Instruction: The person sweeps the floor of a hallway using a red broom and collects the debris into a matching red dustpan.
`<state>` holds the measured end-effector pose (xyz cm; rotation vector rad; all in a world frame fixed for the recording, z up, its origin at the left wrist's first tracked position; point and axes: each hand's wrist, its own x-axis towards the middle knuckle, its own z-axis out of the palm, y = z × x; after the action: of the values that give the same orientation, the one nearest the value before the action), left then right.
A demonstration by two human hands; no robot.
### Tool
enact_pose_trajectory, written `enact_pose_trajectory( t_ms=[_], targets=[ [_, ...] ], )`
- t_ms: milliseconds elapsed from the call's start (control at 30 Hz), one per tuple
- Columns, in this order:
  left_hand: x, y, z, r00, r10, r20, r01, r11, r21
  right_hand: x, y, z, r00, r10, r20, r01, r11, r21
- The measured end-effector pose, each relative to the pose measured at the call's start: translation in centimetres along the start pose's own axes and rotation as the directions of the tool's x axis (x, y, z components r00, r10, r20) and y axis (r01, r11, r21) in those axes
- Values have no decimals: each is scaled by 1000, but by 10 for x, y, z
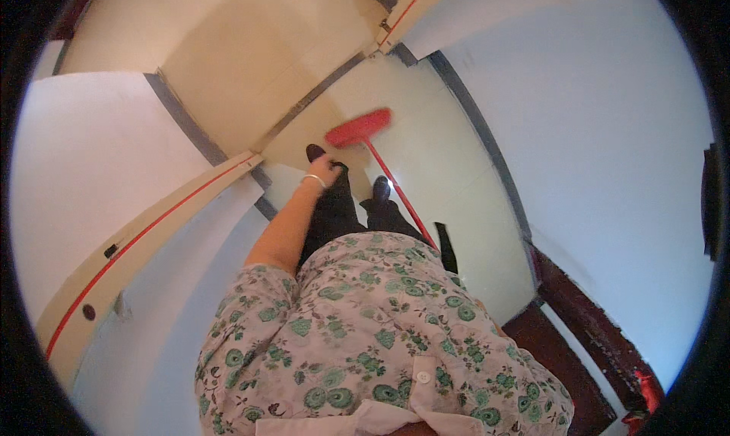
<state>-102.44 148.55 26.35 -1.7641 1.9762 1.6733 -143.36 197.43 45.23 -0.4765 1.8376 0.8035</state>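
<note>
A red broom (359, 129) lies with its head on the pale floor ahead of my feet. Its red handle runs back to my right side and passes out of sight behind my floral shirt. My left hand (325, 170), with a pale bangle at the wrist, hangs in front of my dark trouser leg; it looks slightly blurred and I see nothing in it. My right hand is not in view.
A doorway with a cream frame (171, 208) edged in red stands at the left. A dark threshold strip (313, 96) crosses the floor beyond the broom. Pale blue wall (570, 122) with a dark skirting curves along the right; a dark red door (559, 344) is behind at the right.
</note>
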Motion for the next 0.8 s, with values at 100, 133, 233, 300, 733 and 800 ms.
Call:
enact_pose_trajectory(
  t_ms=[100,133,233,300,733,800],
  targets=[
    [-23,-23,-31,949,-283,-137,289,957,31,7,18,42,976,-56,-210,78,992,96],
    [-34,-39,-31,933,-320,-164,336,938,86,16,24,43,976,-87,-201,109,989,100],
    [-68,-100,-13,927,-323,-193,366,891,269,42,-18,-2,988,-110,-108,125,981,149],
    [-81,-99,-5,944,-296,-145,327,890,318,45,-52,-29,957,-83,-278,118,987,110],
    [-88,37,52,957,-282,-74,281,959,-21,41,-15,-119,884,-257,-391,308,949,71],
    [-99,24,55,957,-278,-84,278,961,-8,37,9,-102,887,-204,-415,279,952,128]
  ],
)
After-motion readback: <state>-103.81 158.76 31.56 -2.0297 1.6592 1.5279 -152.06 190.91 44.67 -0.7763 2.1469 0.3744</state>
